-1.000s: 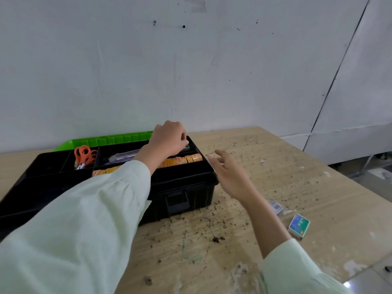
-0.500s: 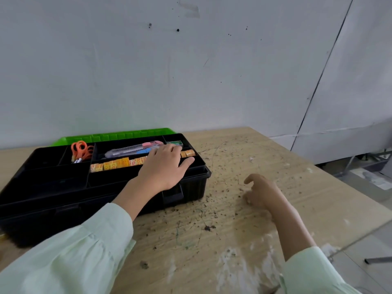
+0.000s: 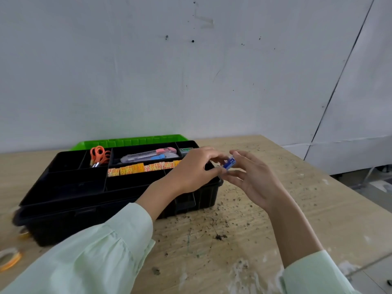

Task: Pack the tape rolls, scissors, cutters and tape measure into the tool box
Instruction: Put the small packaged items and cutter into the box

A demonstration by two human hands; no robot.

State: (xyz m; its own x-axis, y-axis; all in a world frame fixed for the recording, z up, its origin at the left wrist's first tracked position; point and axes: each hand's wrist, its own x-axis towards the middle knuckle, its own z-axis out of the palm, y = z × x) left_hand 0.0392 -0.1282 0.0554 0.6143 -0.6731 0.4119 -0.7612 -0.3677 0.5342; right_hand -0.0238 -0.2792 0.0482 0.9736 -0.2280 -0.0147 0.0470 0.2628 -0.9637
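Our two hands meet just above the right end of the black tool box (image 3: 63,219): left hand (image 3: 195,168) and right hand (image 3: 252,181) each pinch an end of a small blue box (image 3: 230,162) in curled fingertips, which we read as a handover toward the tray. Orange scissors (image 3: 98,155) and cutters (image 3: 148,156) lie in separate rear compartments; tape rolls (image 3: 9,256) wait on the table (image 3: 331,209), left of the tool box

Print on orange strip (image 3: 144,168) and blue box (image 3: 230,162) is illegible.
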